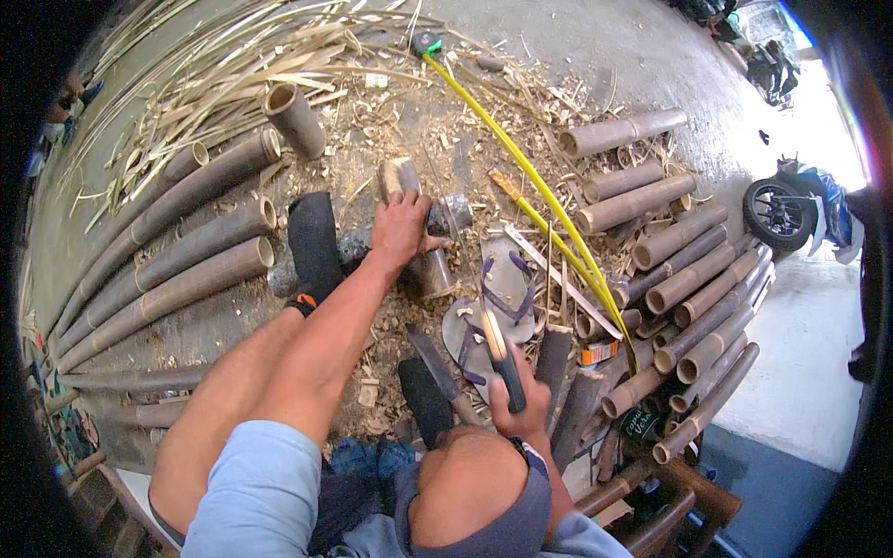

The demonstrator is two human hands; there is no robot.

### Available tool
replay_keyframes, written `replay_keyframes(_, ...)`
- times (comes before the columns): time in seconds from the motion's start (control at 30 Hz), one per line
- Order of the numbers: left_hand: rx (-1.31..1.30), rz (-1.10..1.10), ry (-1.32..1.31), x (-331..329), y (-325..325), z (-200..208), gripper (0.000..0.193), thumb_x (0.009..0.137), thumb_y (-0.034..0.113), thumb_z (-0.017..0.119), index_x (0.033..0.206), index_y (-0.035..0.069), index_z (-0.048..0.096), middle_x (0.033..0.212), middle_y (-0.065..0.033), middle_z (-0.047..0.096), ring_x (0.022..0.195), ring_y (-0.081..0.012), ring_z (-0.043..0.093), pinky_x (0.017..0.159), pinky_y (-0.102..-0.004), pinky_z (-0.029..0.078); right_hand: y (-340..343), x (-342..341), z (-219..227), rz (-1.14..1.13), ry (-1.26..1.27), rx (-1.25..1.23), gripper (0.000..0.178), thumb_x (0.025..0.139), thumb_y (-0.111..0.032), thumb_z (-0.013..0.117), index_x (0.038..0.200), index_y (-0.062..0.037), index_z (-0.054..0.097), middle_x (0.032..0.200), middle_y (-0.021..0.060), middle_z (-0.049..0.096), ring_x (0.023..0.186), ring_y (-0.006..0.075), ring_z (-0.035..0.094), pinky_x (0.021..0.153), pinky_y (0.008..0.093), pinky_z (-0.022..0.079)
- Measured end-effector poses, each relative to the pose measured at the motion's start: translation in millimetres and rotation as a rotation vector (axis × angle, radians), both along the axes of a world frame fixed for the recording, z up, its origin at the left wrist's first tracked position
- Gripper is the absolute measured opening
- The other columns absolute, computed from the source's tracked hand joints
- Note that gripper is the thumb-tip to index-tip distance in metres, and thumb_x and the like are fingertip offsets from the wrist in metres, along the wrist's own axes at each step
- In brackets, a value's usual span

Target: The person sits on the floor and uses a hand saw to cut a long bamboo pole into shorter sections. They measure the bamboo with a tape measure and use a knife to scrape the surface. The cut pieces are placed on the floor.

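My left hand grips a short bamboo piece, pressing it down across a dark, rough log on the floor. The bamboo's far end is pale and cut. In my right hand, closed round the grip, is a hand saw with a black and tan handle. Its thin blade points away from me toward the bamboo piece; whether it touches is hard to make out. Between my feet lies a large knife with a wooden handle. Grey sandals with purple straps rest just left of the saw.
Long bamboo poles lie at the left, beside an upright bamboo tube and a heap of split strips. Cut bamboo lengths are stacked at right. A yellow tape runs from its measure. A motorbike stands beyond.
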State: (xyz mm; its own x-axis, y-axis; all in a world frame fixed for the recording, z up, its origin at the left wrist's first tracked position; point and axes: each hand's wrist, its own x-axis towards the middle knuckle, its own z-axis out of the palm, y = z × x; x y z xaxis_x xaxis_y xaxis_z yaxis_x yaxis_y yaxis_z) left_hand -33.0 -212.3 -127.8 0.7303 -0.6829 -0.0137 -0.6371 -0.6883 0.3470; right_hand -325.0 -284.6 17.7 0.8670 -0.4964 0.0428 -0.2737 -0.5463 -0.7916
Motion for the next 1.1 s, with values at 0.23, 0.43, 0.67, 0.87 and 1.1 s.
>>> replay_keyframes(0.23,-0.053,0.018,-0.021,-4,-2,2,0.076,0.061,0.055,0.087,0.114,0.006,0.063,0.116,-0.0104,0.061,0.115,-0.0325,0.057,0.088,-0.0455,0.048,-22,94,-59,-0.004,-0.109,0.037,0.047,0.093,-0.016,0.064,0.135,0.0038,0.056,0.08,0.0199,0.069,0.065,0.0289,0.07,0.061,0.0392,0.053)
replay_keyframes(0.43,0.007,0.018,0.009,0,0,1,0.075,0.06,0.053,0.088,0.115,0.009,0.063,0.118,-0.0095,0.06,0.114,-0.0326,0.057,0.088,-0.0472,0.048,-3,1,-10,0.019,0.029,-0.039,0.055,0.092,-0.02,0.066,0.141,0.0025,0.053,0.103,0.0246,0.073,0.087,0.0306,0.076,0.074,0.0382,0.059)
replay_keyframes(0.67,-0.031,0.034,-0.052,-7,-1,-1,0.074,0.06,0.053,0.088,0.114,0.009,0.064,0.114,-0.0093,0.06,0.114,-0.0316,0.057,0.089,-0.0451,0.047,-14,73,-48,-0.003,-0.028,0.104,0.054,0.093,-0.021,0.065,0.142,-0.0005,0.054,0.095,0.0211,0.073,0.076,0.0349,0.074,0.068,0.0402,0.057)
replay_keyframes(0.87,-0.019,0.027,0.014,2,1,-3,0.072,0.06,0.051,0.089,0.113,0.009,0.064,0.114,-0.0096,0.06,0.113,-0.0328,0.058,0.084,-0.0493,0.05,-7,22,-27,0.029,-0.006,0.038,0.056,0.092,-0.019,0.065,0.143,0.0003,0.052,0.105,0.0236,0.073,0.084,0.032,0.075,0.074,0.0396,0.058)
replay_keyframes(1.1,-0.024,0.043,-0.015,-6,-4,-4,0.072,0.059,0.05,0.089,0.113,0.009,0.063,0.112,-0.0103,0.059,0.112,-0.0317,0.058,0.085,-0.0476,0.05,-15,61,-37,-0.046,0.039,0.081,0.049,0.094,-0.02,0.064,0.138,0.0007,0.057,0.094,0.0221,0.073,0.078,0.0337,0.074,0.07,0.0409,0.057)
